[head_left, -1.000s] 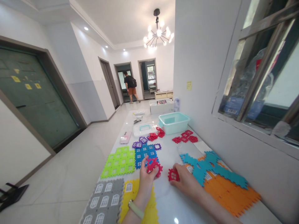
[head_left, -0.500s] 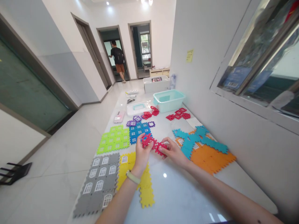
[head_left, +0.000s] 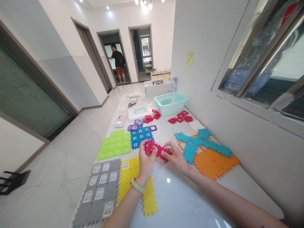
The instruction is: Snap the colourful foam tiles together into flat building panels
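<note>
Red interlocking puzzle tiles [head_left: 157,148] with notched edges are held above the table between my two hands, their edges touching. My left hand [head_left: 147,156] is closed on the left end, thumb in front. Thumb and fingers of my right hand [head_left: 175,156] pinch the right end. Just behind my left hand lies a joined blue panel [head_left: 140,136] with window openings. A yellow panel [head_left: 129,172] is partly hidden under my left forearm. Turquoise strips [head_left: 188,152] rest on an orange panel [head_left: 213,164] to the right of my right hand.
A grey panel [head_left: 97,186] and a lime-green panel [head_left: 115,144] lie on the left. Purple tiles [head_left: 139,122], loose red tiles [head_left: 181,117], a pink phone [head_left: 120,121], a lid [head_left: 140,111] and a mint bin [head_left: 171,104] sit farther back. A person [head_left: 118,61] stands in a doorway.
My hands have come closer together, and the gap between the red tiles has closed. The person at the doorway has shifted slightly. The view has tilted a little.
</note>
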Action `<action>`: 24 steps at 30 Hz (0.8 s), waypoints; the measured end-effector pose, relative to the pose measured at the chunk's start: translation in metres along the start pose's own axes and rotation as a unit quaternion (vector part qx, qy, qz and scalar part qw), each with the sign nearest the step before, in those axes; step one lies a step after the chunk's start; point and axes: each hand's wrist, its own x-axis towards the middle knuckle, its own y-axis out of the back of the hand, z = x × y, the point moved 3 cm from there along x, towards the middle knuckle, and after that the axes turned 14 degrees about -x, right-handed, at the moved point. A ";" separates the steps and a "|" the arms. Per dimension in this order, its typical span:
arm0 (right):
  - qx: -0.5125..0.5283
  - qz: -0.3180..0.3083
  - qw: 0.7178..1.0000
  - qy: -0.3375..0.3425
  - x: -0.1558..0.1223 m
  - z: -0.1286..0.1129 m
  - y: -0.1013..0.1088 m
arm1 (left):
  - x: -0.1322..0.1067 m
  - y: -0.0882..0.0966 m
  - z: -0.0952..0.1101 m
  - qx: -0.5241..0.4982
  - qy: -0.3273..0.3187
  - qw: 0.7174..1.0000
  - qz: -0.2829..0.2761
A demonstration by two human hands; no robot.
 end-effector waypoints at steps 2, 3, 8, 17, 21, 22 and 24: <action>-0.002 0.000 1.000 -0.003 0.000 -0.002 0.000 | 0.001 0.001 -0.001 -0.002 0.001 1.000 -0.003; -0.003 0.000 1.000 -0.005 0.000 -0.003 0.000 | 0.002 0.001 -0.001 -0.003 0.001 1.000 -0.005; -0.018 -0.016 1.000 -0.008 -0.004 -0.009 -0.001 | 0.005 0.008 -0.007 -0.048 0.024 0.999 0.000; -0.008 -0.071 0.997 -0.016 0.003 0.009 -0.008 | 0.004 0.010 -0.016 -0.011 0.036 0.999 -0.013; -0.041 -0.058 0.997 -0.017 0.002 0.008 -0.007 | 0.000 0.006 -0.014 -0.028 0.035 0.999 -0.022; -0.047 -0.053 0.997 -0.015 0.002 0.008 -0.006 | -0.001 0.005 -0.013 -0.038 0.035 0.998 -0.025; -0.055 -0.045 0.997 -0.012 0.001 0.008 -0.006 | -0.002 0.001 -0.010 -0.064 0.042 0.996 -0.040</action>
